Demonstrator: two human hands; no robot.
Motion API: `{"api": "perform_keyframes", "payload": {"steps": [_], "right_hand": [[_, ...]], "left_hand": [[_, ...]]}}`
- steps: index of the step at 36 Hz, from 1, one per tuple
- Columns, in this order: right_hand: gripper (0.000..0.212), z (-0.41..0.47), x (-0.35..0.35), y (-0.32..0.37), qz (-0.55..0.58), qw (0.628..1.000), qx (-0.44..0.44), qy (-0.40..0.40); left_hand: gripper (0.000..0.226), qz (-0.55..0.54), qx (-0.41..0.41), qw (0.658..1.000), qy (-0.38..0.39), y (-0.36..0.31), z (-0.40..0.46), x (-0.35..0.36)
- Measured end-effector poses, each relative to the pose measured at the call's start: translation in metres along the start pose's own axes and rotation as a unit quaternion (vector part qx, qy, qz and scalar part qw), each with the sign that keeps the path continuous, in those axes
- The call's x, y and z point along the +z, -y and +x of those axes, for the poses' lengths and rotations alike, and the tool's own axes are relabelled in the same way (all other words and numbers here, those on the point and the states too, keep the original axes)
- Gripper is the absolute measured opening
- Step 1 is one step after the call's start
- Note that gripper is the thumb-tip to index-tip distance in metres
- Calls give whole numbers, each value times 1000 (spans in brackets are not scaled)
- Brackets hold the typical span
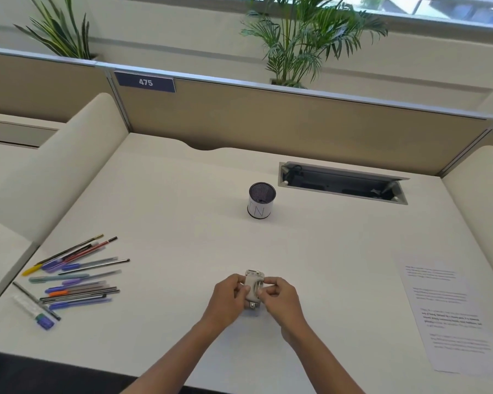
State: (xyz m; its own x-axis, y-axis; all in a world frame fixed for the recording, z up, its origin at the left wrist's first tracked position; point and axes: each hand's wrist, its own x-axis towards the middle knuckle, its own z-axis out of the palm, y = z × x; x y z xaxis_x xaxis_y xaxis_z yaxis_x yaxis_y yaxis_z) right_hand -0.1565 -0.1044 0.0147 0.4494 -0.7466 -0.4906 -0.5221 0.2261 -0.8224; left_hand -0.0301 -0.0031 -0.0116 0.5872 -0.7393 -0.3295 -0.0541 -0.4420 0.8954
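grey clip device [254, 290] is being pinched between curled fingers [272, 282] of the left hand [228, 298] and right hand [281, 298], well nearer the person than the mesh cup [262, 201].

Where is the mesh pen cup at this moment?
In the head view, the mesh pen cup stands upright just left of the open cable tray, beyond the left hand and right hand holding a small beige device.
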Motion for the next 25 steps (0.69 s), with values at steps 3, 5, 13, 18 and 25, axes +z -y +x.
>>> {"api": "perform_keyframes", "payload": {"steps": [3, 5, 13, 18, 25], "right_hand": [[23, -2, 2, 9, 15, 1000, -8, 7], [23, -3, 5, 15, 24, 1000, -11, 16], [26, -8, 38, 35, 36, 998, -24, 52], [29, -11, 74, 39, 30, 995, -15, 94], [31, -16, 132, 40, 28, 987, 14, 155]], "left_hand": [[12, -9, 9, 1000, -10, -5, 0, -8], [13, -11, 15, 1000, -19, -8, -1, -14], [15, 4, 18, 998, -62, -1, -6, -53], [17, 2, -7, 996, -88, 18, -15, -86], [19, 10, -41, 991, -126, 52, -30, -134]]}}
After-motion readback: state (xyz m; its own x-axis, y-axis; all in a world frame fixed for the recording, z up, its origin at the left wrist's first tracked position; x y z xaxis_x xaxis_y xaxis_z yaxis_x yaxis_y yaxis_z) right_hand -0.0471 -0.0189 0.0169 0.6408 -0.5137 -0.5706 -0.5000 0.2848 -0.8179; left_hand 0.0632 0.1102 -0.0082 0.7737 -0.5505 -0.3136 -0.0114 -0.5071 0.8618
